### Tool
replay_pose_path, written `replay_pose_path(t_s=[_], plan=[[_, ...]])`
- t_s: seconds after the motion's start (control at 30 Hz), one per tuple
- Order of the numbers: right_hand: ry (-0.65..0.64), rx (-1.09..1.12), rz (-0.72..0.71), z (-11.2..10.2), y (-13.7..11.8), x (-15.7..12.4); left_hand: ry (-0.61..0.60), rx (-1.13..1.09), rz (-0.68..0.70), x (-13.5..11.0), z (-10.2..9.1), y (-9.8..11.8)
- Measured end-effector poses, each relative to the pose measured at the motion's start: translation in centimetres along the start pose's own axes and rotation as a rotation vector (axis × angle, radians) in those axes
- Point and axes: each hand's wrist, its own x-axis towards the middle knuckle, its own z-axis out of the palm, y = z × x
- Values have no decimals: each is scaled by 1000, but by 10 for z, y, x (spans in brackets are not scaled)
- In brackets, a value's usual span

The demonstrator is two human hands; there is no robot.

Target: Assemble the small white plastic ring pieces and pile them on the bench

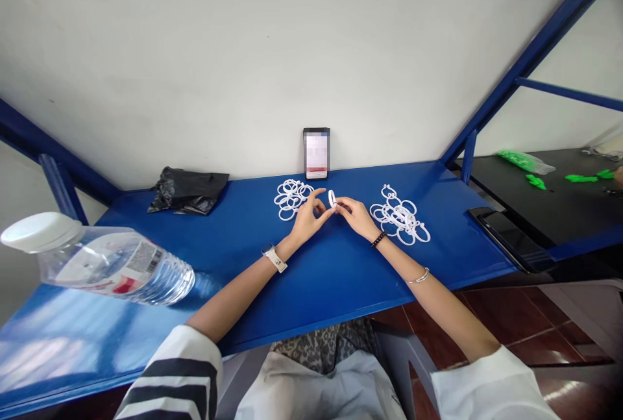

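Observation:
Between thumb and fingers, my right hand [354, 215] pinches a white plastic ring [331, 198], held upright above the table. My left hand [307, 217] is just left of it, its index finger raised and apart from the thumb. The left thumb tip reaches the ring's lower edge; whether it touches, I cannot tell. A pile of white rings [287, 199] with small eyelets lies on the blue table beside my left hand. To the right of my right hand lies another pile of such rings [402, 217], overlapping each other.
A phone [317, 154] leans upright against the wall behind my hands. A black plastic bag [189, 190] lies at the back left of the blue table [331, 277]. At left stands a large water bottle [117, 261]. Another black phone [506, 238] rests at the right edge.

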Motion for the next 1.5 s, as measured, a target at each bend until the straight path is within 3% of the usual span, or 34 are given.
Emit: replay_pose_path(t_s=[0.2,0.47,0.63,0.9,1.1,1.3,1.5], plan=[[-43,-90,-46,-1,-5,-1,-22,-27,-14,1,-1,4],[-61,47,50,0,-5,-3,34,-128,-124,4,-2,0],[-55,94,63,-1,-8,-4,-42,-182,-206,5,-4,-4],[-74,159,142,0,-2,-3,-155,-121,-183,5,-3,-10],[-62,165,174,0,-4,-3,-141,-127,-216,5,-1,-11],[-27,200,97,0,-5,-2,-109,-158,-234,7,0,-13],[44,228,117,-1,-1,-1,9,-388,-389,16,-4,-17]])
